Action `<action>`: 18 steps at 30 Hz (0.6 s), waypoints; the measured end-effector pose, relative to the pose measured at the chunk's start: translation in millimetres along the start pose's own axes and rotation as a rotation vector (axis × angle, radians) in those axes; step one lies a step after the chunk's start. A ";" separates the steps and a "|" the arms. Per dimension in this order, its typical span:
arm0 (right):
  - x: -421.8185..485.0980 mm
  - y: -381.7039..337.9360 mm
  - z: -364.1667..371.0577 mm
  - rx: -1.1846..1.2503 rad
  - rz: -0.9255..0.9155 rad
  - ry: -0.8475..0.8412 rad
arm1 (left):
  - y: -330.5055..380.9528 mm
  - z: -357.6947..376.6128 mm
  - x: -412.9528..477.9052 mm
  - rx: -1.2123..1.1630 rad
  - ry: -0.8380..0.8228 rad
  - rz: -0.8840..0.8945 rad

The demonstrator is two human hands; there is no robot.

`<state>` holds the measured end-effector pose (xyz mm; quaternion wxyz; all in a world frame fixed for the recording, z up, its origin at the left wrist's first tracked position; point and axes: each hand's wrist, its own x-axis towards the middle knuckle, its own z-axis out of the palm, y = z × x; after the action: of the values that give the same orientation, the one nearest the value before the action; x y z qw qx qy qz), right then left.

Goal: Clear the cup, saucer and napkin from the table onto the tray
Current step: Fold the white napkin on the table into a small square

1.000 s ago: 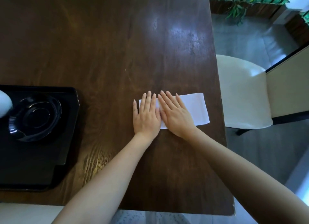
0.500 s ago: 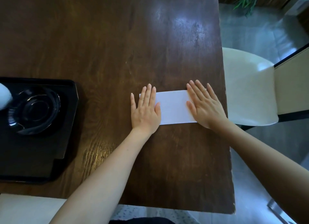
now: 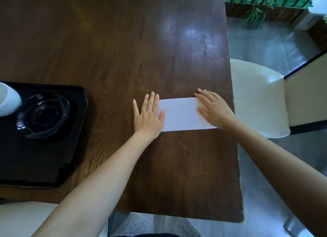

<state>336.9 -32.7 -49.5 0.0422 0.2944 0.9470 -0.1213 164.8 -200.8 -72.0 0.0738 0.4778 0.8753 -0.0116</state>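
White napkin (image 3: 180, 114) ends hidden under hands; cup (image 3: 8, 98) cropped.

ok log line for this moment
napkin flat on table | left hand, right hand flat on its ends | cup, saucer on tray

My left hand (image 3: 148, 116) and right hand (image 3: 215, 109) cover both napkin (image 3: 180, 114) ends. Cup (image 3: 8, 98) cut off at frame's left edge.

White napkin (image 3: 180, 114) flat on table; black saucer (image 3: 43, 115) and white cup (image 3: 8, 99) on black tray (image 3: 35, 159).
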 end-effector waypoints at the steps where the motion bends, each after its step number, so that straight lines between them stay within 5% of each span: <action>1: 3.1 1.3 -7.2 0.008 0.024 -0.005 | 0.0 -1.6 0.5 -0.005 -0.008 0.002; 8: 27.4 4.3 -38.8 0.230 0.288 -0.255 | 8.8 -27.4 13.3 -0.012 -0.102 0.028; 13: 32.7 -4.2 -55.4 0.243 0.328 -0.367 | 21.7 -57.8 28.1 -0.234 -0.230 0.216; 18: 18.9 -16.0 -94.5 0.399 0.224 -0.263 | 41.7 -93.7 39.5 -0.581 -0.340 0.326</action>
<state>311.5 -11.0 42.4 0.1190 0.3815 0.8522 -0.3376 167.6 -136.7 17.2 0.3515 0.5612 0.7299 0.1697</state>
